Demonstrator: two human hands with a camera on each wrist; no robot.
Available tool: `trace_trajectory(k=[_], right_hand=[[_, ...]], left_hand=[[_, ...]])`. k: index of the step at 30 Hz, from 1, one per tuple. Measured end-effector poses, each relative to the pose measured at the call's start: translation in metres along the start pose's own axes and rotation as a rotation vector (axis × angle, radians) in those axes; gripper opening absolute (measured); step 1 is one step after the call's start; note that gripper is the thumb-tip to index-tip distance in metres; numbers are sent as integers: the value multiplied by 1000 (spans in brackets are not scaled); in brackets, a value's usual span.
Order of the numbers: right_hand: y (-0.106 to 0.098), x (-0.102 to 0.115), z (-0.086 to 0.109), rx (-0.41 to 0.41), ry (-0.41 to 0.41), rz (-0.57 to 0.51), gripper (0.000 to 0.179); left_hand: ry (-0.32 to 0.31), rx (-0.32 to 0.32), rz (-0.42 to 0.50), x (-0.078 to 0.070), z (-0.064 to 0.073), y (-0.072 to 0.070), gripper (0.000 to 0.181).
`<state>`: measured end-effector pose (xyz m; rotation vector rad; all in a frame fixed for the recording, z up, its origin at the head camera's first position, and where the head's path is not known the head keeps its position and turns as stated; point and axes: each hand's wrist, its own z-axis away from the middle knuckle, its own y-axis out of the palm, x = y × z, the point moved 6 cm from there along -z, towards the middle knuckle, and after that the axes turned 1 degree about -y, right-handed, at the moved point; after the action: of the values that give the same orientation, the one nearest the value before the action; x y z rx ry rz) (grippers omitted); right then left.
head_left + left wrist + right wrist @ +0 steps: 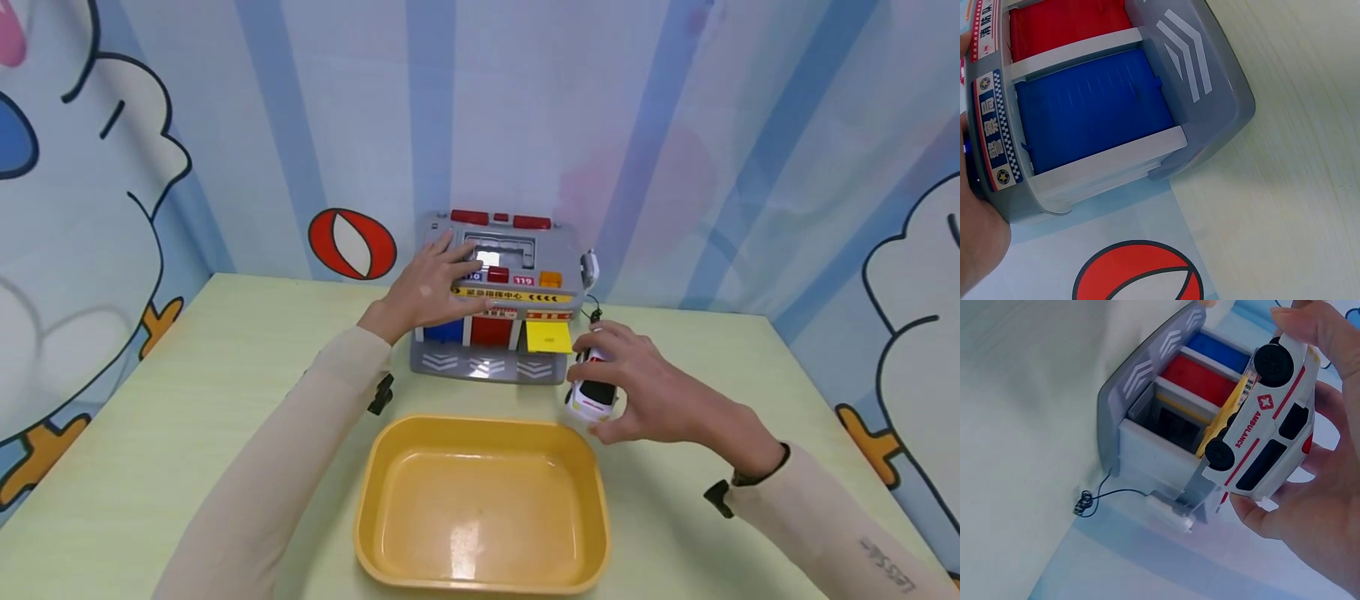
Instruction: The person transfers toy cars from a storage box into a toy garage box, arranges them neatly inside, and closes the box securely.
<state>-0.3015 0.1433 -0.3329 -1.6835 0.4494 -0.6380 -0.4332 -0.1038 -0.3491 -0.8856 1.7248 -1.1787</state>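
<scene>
A grey toy emergency station [517, 367] stands against the back wall. Across the left part of its roof lies my left hand [429, 287], fingers spread and fairly straight. The blue door [1094, 109] and red door [1199, 380] are down, while the yellow door [548, 337] at the right sticks out, raised over an open bay [1175, 425]. Just right of that bay, my right hand [648, 387] grips a white toy ambulance [1266, 431] between thumb and fingers. The ambulance is apart from the bay floor; the right hand covers part of it in the head view.
In front of the station sits a yellow plastic tray [480, 585]. A small white handset [1169, 512] on a coiled black cord [1085, 502] hangs at the station's right side. Behind is a printed blue cloth wall [360, 108], and everything stands on a pale table [247, 375].
</scene>
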Motion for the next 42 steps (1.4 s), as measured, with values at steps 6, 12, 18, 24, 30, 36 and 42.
trace_trajectory(k=[6,12,18,24,30,36,42], right_hand=[[6,-15,5,-38,-9,13,40],[16,-31,7,-85,8,-19,39],[30,-38,1,-106,-43,-4,40],[48,-42,-7,-46,-59,19,43],[64,-45,-16,7,-73,36,43],[73,-43,-25,48,-92,46,51],[76,-37,-34,48,-130,74,52]], left_hand=[[-1,-5,-3,1,1,-1,79],[-1,-5,-5,0,1,1,79],[5,-11,-4,0,1,0,80],[18,-17,-9,-1,0,-1,79],[22,-14,-6,-1,0,-1,78],[19,-18,-10,-1,1,-1,78],[11,-15,-14,-1,1,-1,79]])
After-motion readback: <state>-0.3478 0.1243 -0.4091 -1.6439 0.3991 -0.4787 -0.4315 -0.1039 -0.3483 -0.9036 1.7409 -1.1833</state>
